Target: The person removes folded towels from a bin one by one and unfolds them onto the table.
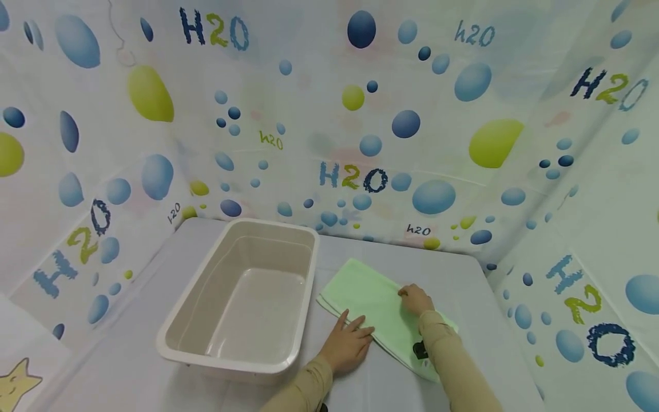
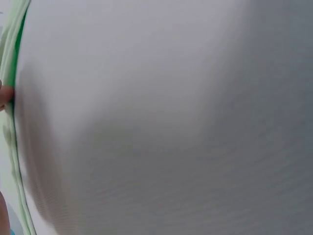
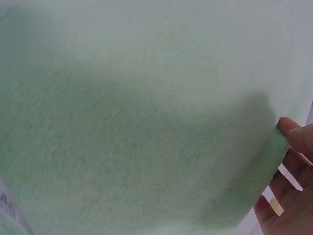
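Note:
A light green towel (image 1: 360,292), folded in layers, lies slantwise on the white-covered table. Along its near edge my left hand (image 1: 347,348) rests with fingers spread, their tips on the cloth. In the left wrist view a fingertip (image 2: 6,95) touches the layered towel edge (image 2: 11,63). My right hand (image 1: 416,300) pinches the far edge of the towel. Close up in the right wrist view, thumb and forefinger of that hand (image 3: 293,171) hold the towel edge (image 3: 244,191), which lifts a little there. A white label (image 3: 10,208) shows at lower left.
A deep beige plastic basin (image 1: 268,309) stands on the table (image 1: 396,395) to the left of the towel, with nothing in it. Behind and at both sides hang white sheets (image 1: 309,109) printed with blue and green bubbles.

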The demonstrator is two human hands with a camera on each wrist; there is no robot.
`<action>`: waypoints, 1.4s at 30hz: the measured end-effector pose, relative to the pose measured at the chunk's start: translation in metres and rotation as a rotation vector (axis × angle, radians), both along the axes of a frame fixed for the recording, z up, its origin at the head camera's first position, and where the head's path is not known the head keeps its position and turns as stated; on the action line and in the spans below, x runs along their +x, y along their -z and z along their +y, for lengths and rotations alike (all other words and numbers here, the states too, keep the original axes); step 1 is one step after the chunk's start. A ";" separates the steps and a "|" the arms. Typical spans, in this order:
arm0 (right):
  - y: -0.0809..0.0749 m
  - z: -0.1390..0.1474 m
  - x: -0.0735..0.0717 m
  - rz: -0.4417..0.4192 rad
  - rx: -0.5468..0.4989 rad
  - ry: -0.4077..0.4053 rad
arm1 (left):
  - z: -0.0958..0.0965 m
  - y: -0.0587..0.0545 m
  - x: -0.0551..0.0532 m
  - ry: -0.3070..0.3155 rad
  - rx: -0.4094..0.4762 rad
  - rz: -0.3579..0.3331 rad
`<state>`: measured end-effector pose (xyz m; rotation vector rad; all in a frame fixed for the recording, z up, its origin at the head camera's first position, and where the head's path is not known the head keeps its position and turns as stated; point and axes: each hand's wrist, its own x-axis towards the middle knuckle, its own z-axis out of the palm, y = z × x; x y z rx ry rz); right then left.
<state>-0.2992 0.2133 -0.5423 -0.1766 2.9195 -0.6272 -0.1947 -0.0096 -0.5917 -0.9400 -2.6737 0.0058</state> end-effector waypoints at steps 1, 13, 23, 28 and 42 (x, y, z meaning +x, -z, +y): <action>-0.001 0.000 0.001 0.001 -0.013 -0.007 | -0.001 -0.003 -0.001 -0.013 0.003 -0.013; 0.005 0.019 0.014 -0.030 -0.163 -0.027 | -0.007 -0.012 -0.008 -0.277 0.190 -0.032; 0.015 0.024 0.029 -0.087 -0.336 0.041 | 0.010 -0.016 -0.022 -0.506 0.211 -0.060; 0.022 0.016 0.044 -0.093 -0.387 0.065 | 0.012 -0.018 -0.027 -0.583 0.206 -0.130; 0.026 0.004 0.056 0.037 -0.293 -0.007 | 0.006 -0.017 -0.035 -0.586 0.015 -0.048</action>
